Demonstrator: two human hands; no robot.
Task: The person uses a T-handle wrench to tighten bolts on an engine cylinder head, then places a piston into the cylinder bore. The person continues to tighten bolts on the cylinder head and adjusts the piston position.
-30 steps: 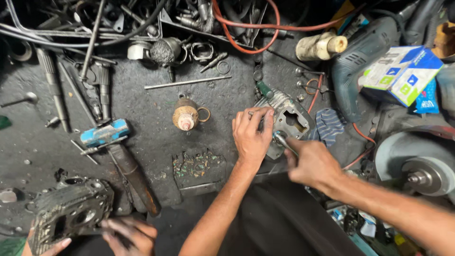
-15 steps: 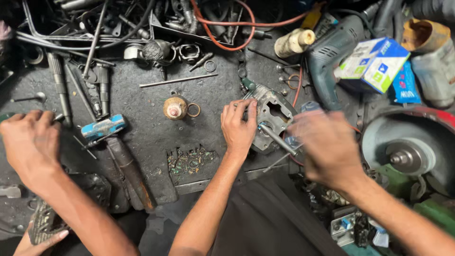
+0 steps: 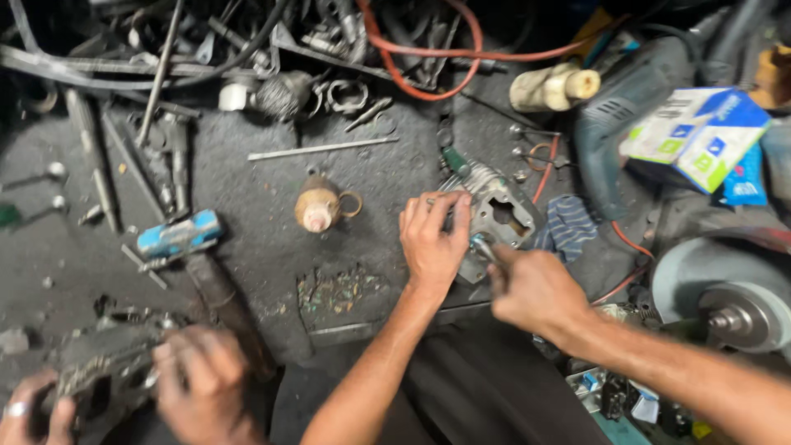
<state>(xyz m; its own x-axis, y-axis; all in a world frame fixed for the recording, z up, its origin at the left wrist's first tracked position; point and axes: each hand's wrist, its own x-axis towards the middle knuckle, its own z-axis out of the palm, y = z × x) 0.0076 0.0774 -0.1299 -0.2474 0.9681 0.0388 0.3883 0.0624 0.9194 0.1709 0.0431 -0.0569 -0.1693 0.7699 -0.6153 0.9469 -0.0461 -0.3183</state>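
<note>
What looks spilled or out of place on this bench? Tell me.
A patch of small metal bits lies scattered loose on the dark bench, just beside the left hand that steadies the metal engine part; nothing else stands out.

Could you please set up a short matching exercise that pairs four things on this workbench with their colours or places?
Things:
1. metal housing
2. small hammer head
3. cable loop
4. cardboard box

Descriptions:
A. red-orange, at the top among the clutter
B. blue, lying left of centre
C. grey, under the left hand, next to the right hand
D. white with blue, at the right edge

Pairs: 1-C, 2-B, 3-A, 4-D
</note>
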